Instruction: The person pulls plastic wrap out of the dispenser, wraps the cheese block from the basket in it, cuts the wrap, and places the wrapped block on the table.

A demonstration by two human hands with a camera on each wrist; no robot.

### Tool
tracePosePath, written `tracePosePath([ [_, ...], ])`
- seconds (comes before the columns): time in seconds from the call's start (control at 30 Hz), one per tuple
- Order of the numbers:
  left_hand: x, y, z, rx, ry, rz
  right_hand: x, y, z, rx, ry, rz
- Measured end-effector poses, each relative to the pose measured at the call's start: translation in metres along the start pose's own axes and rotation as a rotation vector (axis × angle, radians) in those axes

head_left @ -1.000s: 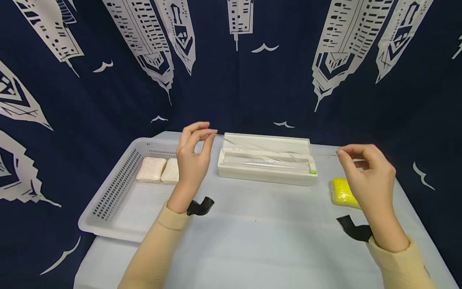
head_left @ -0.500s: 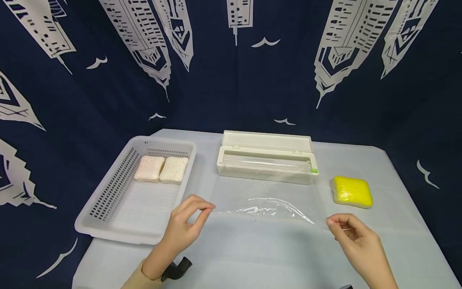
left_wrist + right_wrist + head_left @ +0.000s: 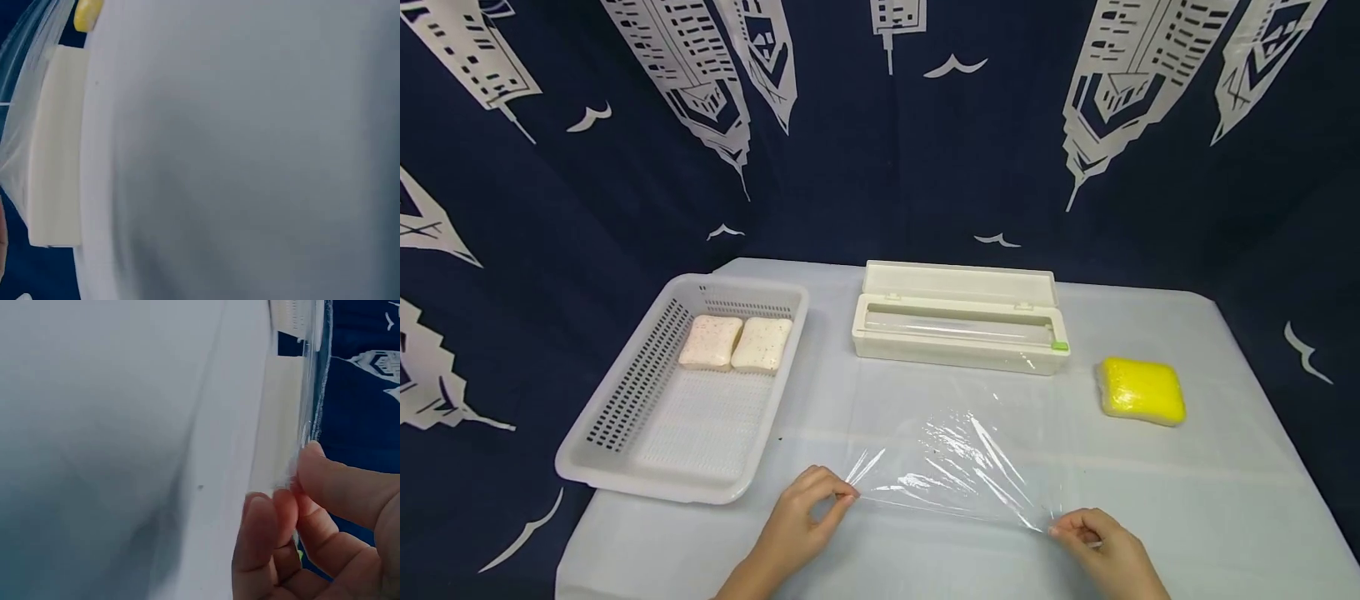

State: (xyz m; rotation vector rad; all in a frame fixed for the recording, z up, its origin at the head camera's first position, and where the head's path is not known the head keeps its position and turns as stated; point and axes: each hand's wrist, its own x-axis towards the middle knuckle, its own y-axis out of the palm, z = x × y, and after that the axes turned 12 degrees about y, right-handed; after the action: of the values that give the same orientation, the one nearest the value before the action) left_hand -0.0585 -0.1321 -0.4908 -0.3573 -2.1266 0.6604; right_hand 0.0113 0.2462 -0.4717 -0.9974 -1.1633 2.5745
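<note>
A clear sheet of plastic wrap [image 3: 955, 467] stretches from a cream dispenser box [image 3: 962, 354] toward the near side of the table. My left hand [image 3: 805, 517] pinches its near left corner between thumb and fingers. At the near right corner my right hand [image 3: 1105, 546] pinches the film the same way. The box lid [image 3: 958, 283] stands open at the back, and a clear roll lies inside. In the right wrist view, thumb and fingertips of the right hand [image 3: 319, 519] close on the film's edge. The left wrist view shows only a sliver of the left hand [image 3: 3, 240].
A white perforated basket [image 3: 572, 458] on the left holds two pale speckled blocks [image 3: 736, 343]. Right of the box lies a yellow block [image 3: 1142, 392] with a shiny, wrapped-looking surface. A dark blue patterned cloth [image 3: 895, 183] hangs behind the white-covered table [image 3: 1232, 467].
Both hands have come down and toward the near edge, drawing the film out of the box. The film, bunched over the box before, now spreads flat and wide between them.
</note>
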Motion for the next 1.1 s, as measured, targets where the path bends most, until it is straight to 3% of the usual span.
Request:
tracePosePath([
  [0.13,-0.009,0.005,0.002,0.032,-0.108,0.087,0.006,0.007,-0.003,-0.036,-0.011,0.016],
  [0.23,-0.012,0.007,0.003,0.050,-0.140,0.122,0.007,0.009,0.001,-0.047,-0.016,0.017],
  [0.5,-0.019,0.008,0.011,0.151,-0.110,0.209,0.010,0.017,0.006,-0.058,-0.038,-0.010],
  [0.73,-0.020,0.010,0.012,0.251,-0.146,0.328,0.013,0.027,0.011,-0.067,-0.049,-0.044],
  [0.93,-0.018,0.010,0.008,0.282,-0.176,0.364,0.016,0.030,0.009,-0.051,-0.022,-0.049],
  [1.1,-0.012,0.008,0.006,0.313,-0.210,0.328,0.019,0.033,0.010,-0.051,-0.013,-0.071],
])
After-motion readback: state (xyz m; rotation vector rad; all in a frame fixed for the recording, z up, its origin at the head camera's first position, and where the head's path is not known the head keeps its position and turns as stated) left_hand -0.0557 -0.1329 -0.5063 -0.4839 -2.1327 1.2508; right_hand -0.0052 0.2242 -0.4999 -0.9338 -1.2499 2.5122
